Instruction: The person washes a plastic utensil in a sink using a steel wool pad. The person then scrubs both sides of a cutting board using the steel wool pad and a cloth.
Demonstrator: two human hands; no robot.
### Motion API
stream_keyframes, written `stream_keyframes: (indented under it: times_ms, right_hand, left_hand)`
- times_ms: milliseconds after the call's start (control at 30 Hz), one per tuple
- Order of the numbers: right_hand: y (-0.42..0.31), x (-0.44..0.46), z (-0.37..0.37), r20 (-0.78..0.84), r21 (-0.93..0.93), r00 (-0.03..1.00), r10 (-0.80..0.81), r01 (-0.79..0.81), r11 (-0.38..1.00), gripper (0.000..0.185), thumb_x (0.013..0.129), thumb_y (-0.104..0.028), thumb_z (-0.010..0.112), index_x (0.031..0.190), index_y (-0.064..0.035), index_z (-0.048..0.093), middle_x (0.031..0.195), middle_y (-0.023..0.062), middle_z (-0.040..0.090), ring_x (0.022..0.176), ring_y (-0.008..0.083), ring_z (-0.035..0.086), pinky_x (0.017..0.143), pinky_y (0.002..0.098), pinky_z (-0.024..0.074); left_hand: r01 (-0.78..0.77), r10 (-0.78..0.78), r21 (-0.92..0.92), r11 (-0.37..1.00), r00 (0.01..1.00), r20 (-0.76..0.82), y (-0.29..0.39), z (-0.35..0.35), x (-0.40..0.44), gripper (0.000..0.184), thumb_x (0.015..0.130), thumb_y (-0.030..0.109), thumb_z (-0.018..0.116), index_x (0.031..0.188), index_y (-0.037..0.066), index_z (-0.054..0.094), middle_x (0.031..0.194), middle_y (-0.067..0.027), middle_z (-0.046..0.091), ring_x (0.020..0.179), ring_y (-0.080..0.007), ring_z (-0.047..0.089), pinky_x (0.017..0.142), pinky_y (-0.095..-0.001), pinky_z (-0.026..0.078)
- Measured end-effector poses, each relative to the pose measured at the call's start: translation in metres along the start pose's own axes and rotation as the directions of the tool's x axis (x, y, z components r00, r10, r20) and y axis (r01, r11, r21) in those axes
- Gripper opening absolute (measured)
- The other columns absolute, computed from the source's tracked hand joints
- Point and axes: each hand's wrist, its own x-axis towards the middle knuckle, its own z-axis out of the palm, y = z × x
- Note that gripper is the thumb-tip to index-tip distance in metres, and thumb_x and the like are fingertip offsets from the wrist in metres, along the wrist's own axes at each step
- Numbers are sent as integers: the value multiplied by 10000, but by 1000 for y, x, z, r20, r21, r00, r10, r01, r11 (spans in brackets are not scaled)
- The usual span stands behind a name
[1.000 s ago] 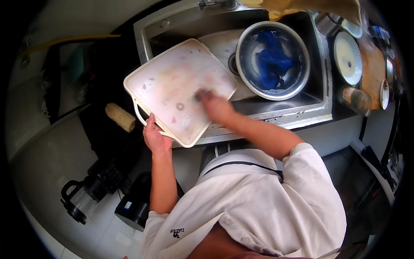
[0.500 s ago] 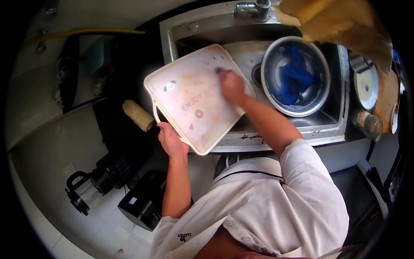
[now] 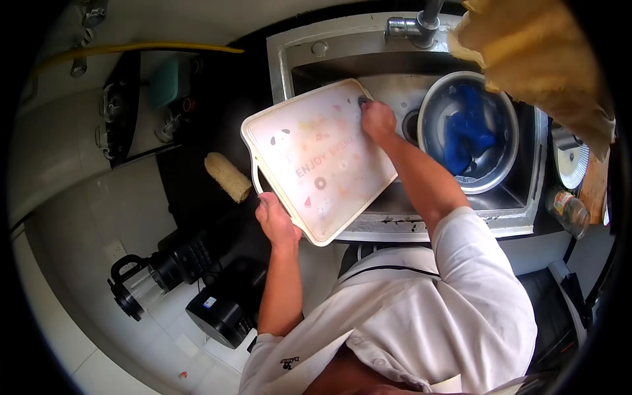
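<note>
A white rectangular tray [image 3: 322, 161] with printed lettering and small marks is held tilted over the left part of the sink. My left hand [image 3: 276, 220] is wrapped round the handle at its lower left edge. On the tray's upper right part, my right hand [image 3: 378, 122] is closed on a small dark scrubber [image 3: 363, 101] pressed to the surface. Right of the tray, a metal basin [image 3: 507, 158] with a blue cloth [image 3: 469, 131] in it sits in the sink.
A faucet [image 3: 421, 29] stands behind the sink [image 3: 461, 220]. Left of the tray lies a loofah [image 3: 227, 176]. A glass jar [image 3: 569, 212] and plate [image 3: 573, 161] are at the right; a brown sheet [image 3: 540, 66] hangs upper right. A blender [image 3: 141, 286] stands lower left.
My right hand has moved with the scrubber from the tray's middle to its upper right part. The whole view has shifted, and my left hand still grips the handle.
</note>
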Motion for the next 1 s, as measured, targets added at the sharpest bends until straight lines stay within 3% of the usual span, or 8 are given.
stream_keyframes:
  times_ms: [167, 300, 433, 533, 600, 767, 833, 1000]
  right_hand:
    - [-133, -118, 8, -226, 175, 765, -603, 641, 748, 268, 910, -144, 560, 1142, -133, 693, 1040, 147, 680, 832, 335, 674, 706, 430, 556]
    - [-122, -67, 20, -276, 174, 771, -573, 627, 759, 252, 919, -182, 545, 1104, -103, 697, 1016, 161, 682, 780, 350, 672, 703, 451, 548]
    - [-16, 35, 10, -2, 2, 1000, -9, 9, 1000, 357, 974, -322, 478, 988, -48, 707, 928, 218, 701, 845, 395, 674, 769, 497, 531]
    - [-83, -25, -10, -52, 301, 995, -87, 98, 948, 311, 961, -288, 505, 1029, -66, 712, 969, 211, 696, 902, 391, 665, 814, 466, 527]
    - [-130, -70, 12, -254, 355, 797, -548, 604, 714, 230, 918, -226, 590, 1058, -92, 716, 993, 178, 685, 863, 380, 660, 797, 449, 530]
    - [-139, -29, 2, -109, 239, 890, -442, 455, 858, 283, 927, -309, 582, 1086, -110, 704, 1047, 183, 671, 820, 390, 657, 748, 474, 529]
    - [-91, 12, -1, 35, 273, 999, -37, 26, 962, 345, 971, -367, 499, 1000, -100, 715, 918, 201, 691, 808, 396, 661, 743, 494, 525]
    - [-14, 37, 18, -63, -15, 996, -57, 56, 998, 315, 947, -342, 544, 999, -94, 730, 973, 176, 697, 829, 405, 659, 764, 511, 523]
  left_hand:
    - [46, -45, -22, 999, 996, 72, -2, -11, -1, 637, 1013, 457, 488, 1243, -136, 501, 1194, -208, 609, 1015, -255, 640, 873, -385, 536]
    - [14, -13, -24, 1000, 999, 43, -6, -15, 0, 599, 1014, 428, 503, 1228, -132, 518, 1167, -202, 623, 1002, -243, 645, 868, -378, 539]
    - [-48, 48, -7, 999, 998, 42, 2, 5, -6, 585, 1031, 405, 471, 1236, -142, 506, 1150, -203, 632, 969, -239, 658, 847, -368, 545]
    - [-18, 19, -8, 1000, 998, 52, 0, 0, 0, 575, 1030, 381, 495, 1252, -149, 505, 1177, -209, 623, 997, -242, 644, 874, -368, 533]
    - [-5, 4, 31, 999, 999, 39, -3, -4, 0, 571, 1033, 376, 491, 1253, -151, 505, 1175, -212, 623, 994, -244, 644, 869, -368, 533]
    - [-27, 27, 17, 999, 999, 18, -2, 5, -6, 532, 1041, 339, 487, 1235, -156, 513, 1138, -218, 637, 961, -239, 655, 844, -358, 542]
    - [-80, 81, 6, 997, 996, -48, -7, 10, -7, 511, 1049, 329, 465, 1222, -150, 515, 1121, -217, 643, 921, -239, 673, 813, -360, 562]
    - [-58, 58, 0, 998, 998, -33, -7, 12, -8, 512, 1049, 311, 473, 1242, -162, 506, 1159, -229, 632, 962, -252, 664, 844, -360, 546]
